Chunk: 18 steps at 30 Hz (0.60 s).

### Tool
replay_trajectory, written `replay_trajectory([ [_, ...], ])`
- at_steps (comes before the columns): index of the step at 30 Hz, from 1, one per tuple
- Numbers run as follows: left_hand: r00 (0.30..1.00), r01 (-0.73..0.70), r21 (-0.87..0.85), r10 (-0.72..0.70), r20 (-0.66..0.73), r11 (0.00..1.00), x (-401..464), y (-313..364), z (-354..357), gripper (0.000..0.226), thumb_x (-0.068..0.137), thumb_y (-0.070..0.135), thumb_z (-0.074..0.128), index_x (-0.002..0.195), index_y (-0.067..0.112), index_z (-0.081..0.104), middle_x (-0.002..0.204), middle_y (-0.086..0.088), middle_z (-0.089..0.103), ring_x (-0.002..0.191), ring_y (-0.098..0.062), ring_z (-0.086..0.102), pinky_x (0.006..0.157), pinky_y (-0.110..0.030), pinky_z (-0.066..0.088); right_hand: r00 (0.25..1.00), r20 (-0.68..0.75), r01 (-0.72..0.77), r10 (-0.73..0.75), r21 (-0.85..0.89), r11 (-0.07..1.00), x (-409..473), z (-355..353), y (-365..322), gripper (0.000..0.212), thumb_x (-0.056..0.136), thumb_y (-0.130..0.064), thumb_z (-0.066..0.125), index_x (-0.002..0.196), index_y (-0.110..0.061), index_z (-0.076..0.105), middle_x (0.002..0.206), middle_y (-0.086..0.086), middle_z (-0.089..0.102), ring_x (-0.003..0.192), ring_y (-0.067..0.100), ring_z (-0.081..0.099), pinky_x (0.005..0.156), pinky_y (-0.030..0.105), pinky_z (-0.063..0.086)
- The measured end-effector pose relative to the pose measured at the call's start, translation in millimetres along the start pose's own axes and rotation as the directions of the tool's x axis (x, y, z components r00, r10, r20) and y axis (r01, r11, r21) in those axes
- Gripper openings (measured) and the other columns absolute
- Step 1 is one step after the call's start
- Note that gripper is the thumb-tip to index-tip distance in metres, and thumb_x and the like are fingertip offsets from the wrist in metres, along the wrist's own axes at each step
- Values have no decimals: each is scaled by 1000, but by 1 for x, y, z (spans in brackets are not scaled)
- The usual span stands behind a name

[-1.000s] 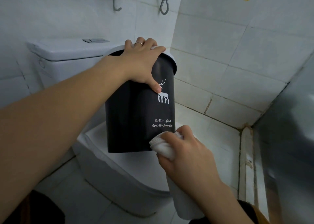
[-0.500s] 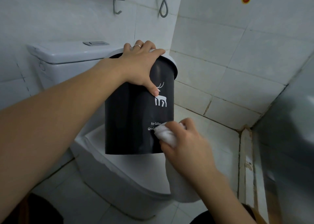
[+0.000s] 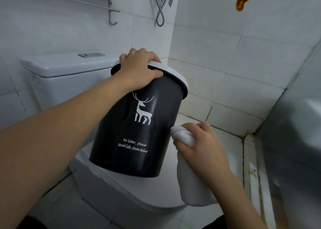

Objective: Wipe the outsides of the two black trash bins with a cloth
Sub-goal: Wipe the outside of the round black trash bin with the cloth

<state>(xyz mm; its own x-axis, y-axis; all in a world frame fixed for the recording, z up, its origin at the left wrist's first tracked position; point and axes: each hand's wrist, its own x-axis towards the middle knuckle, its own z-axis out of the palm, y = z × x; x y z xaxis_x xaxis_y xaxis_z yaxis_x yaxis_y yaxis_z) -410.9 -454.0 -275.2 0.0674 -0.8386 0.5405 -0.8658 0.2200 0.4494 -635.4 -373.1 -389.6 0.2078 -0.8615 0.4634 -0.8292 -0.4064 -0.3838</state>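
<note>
White-tiled bathroom, closed toilet [image 3: 121, 185] lid under a tilted black bin [image 3: 132, 138]. Left hand [image 3: 139, 69] curls over its rim. Right hand [image 3: 201, 147] clamps a white cloth [image 3: 182, 135] against the bin's side.

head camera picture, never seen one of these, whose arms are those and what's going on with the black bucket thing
There is no machine here. The picture comes from a wide-angle camera worn on a person's head, looking forward and down, so the two bare arms reaching in from the bottom are the wearer's own.

The left hand grips the white rim of a round black plastic trash bin with a white deer print, holding it tilted, with its base over the closed lid of a white ceramic toilet; whether the base touches the lid cannot be told.

The right hand holds a bunched white cloth and presses it against the bin's right side, with the rest of the cloth hanging down below the hand.

All around are white wall tiles. Only one bin shows in this view.
</note>
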Motion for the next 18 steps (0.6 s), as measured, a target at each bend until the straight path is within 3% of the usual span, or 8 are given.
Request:
replay_trajectory([
  [4,997,70,-165,-76,-29,984,1,-6,-3,12,87,30,68,97,32,62,105,10,53,121,-20,42,107,-36,28,1000,12,15,-14,-8,1000,2,3,-4,29,82,-49,60,110,-43,57,102,-13,44,81,14,57,64,34,50],
  [8,993,117,-258,-117,15,959,0,-13,-6,13,69,41,61,80,38,56,95,15,57,115,-25,53,106,-51,38,1000,-6,22,-22,-7,1000,5,3,-8,30,81,-47,61,110,-42,56,103,-14,44,82,16,57,63,33,49],
  [12,996,63,-106,-56,72,992,3,-11,-11,12,85,27,62,94,31,55,94,12,59,106,-22,52,105,-47,35,999,-6,46,-47,-27,999,6,2,-11,29,81,-47,60,109,-41,57,103,-13,44,82,16,57,64,34,50],
  [18,995,-32,19,30,100,999,-3,-7,-8,42,79,43,74,113,30,54,93,17,52,111,-16,41,102,-41,27,998,-8,69,-69,-32,997,19,-10,-21,28,82,-48,60,108,-41,57,100,-11,44,84,19,58,67,35,47],
])
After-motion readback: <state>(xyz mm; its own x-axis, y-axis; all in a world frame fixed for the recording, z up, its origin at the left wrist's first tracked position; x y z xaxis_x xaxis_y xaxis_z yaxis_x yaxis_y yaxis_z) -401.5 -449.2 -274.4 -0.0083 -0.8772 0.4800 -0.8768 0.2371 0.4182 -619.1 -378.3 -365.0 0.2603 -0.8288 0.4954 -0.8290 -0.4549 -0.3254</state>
